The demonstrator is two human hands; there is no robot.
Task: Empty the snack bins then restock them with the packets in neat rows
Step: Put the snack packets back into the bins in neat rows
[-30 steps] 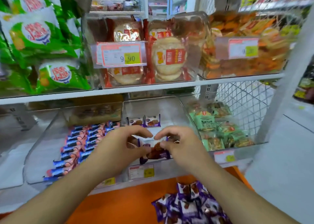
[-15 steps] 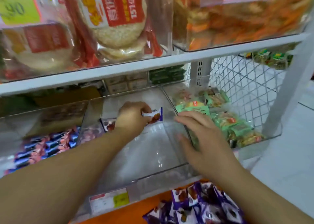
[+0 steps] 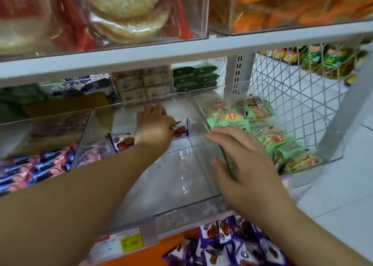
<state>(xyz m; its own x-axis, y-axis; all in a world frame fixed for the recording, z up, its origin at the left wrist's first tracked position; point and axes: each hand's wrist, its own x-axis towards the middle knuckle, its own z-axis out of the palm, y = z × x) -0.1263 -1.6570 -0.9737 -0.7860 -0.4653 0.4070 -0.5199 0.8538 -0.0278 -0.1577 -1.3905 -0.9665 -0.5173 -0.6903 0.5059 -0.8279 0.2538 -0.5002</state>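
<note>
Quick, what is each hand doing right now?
Left hand: fingers pinch a purple snack packet at the back of the clear bin.
Right hand: open, fingers straight, resting on the bin's right wall, holding nothing.

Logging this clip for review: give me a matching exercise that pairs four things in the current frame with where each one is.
Things:
1. purple biscuit packet at the left hand
2. pale green snack packets
3. heap of purple packets
4. blue and pink wrapped bars

Places:
A. clear bin left of the middle bin
B. below the shelf front, on the orange surface
C. back of the middle clear bin
D. clear bin right of the middle bin

Pairs: 1-C, 2-D, 3-B, 4-A
</note>
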